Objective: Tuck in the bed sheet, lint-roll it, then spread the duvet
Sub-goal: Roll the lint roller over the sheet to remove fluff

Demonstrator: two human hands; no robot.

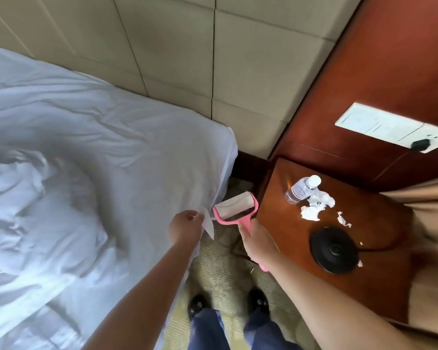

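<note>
A white bed sheet [127, 137] covers the mattress on the left, wrinkled, its corner hanging loose by the bedside gap. A rumpled white duvet [36, 210] lies bunched on the near left of the bed. My right hand [257, 242] grips the pink handle of a lint roller [235, 204], whose white roll points up between bed and nightstand. My left hand [186, 224] pinches a white strip of paper [209, 224] that runs to the roll, right beside the sheet's edge.
A wooden nightstand [288, 223] stands at the right with a water bottle [301, 189], crumpled tissue scraps [314, 208] and a black kettle base [334, 250]. A padded headboard wall [213, 59] lies behind. My shoes stand on carpet [225, 269] in the narrow gap.
</note>
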